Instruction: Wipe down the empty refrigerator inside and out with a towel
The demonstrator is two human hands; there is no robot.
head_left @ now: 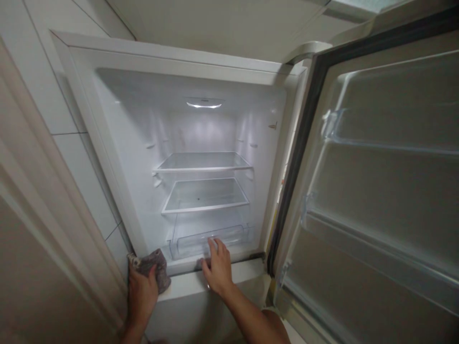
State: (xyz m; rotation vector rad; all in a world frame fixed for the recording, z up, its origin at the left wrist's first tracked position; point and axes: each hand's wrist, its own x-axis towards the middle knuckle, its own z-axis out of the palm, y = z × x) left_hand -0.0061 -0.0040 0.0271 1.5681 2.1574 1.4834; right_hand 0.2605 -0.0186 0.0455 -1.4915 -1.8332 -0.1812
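A dark, patterned cleaning cloth (161, 274) is bunched in my left hand (141, 291), at the lower left corner of the fridge frame (182, 266). My right hand (218, 267) is at the front of the clear crisper drawer (186, 244) in the bottom of the fridge. Its fingers are raised and apart, with the fingertips against or just in front of the drawer; contact is hard to tell. Nothing shows in that hand. Above the drawer are two glass shelves, the lower (211, 193) with a small dark speck, the upper (204, 162) bare.
The fridge door (376, 191) stands wide open on the right, with clear door racks (380, 248). A lit lamp (204, 103) is at the top inside. Tiled wall (79, 167) and a pale door frame (46, 181) are close on the left.
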